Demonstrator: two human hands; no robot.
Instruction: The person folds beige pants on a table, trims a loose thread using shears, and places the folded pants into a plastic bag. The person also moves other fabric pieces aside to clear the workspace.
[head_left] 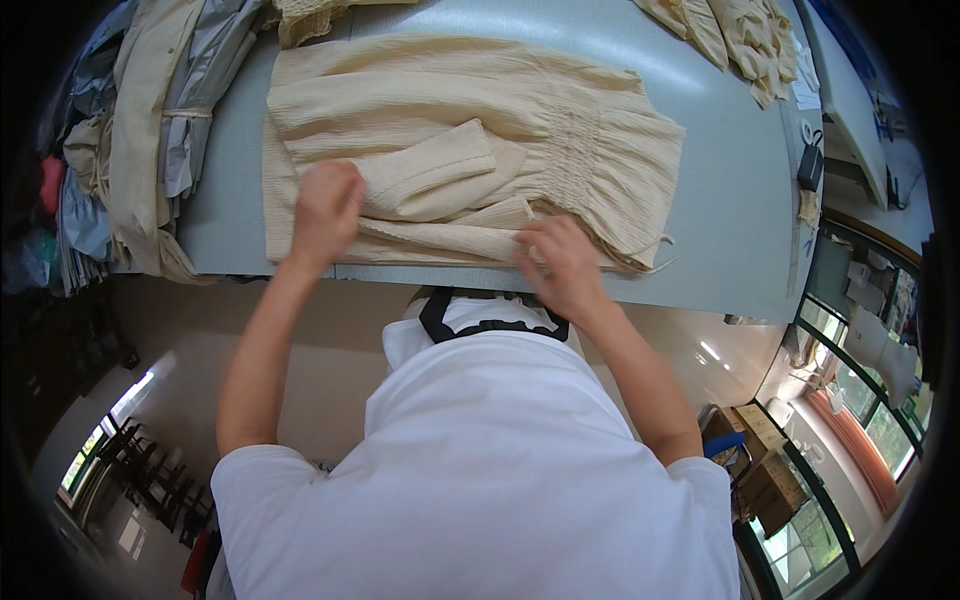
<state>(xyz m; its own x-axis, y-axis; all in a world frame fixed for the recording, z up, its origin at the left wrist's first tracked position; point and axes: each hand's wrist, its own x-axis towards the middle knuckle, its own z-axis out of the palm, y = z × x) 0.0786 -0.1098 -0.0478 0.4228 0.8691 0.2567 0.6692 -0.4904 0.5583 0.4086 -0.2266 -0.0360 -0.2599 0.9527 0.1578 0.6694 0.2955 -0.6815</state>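
Observation:
A cream garment of crinkled cloth lies spread across the table, with a gathered, shirred band toward its right side. Over its middle, a folded sleeve lies bunched, its seamed end pointing up and right. My left hand is closed at the left end of this folded part, fingers curled on the cloth. Near the garment's front edge, below the shirred band, my right hand pinches the fabric with bent fingers. Both sets of fingertips are partly hidden. A thin cord trails from the garment's lower right corner.
The blue-grey table ends just in front of my body. Stacked cream and grey garments hang over its left end. More cream pieces lie at the far right. A small black object sits at the right edge.

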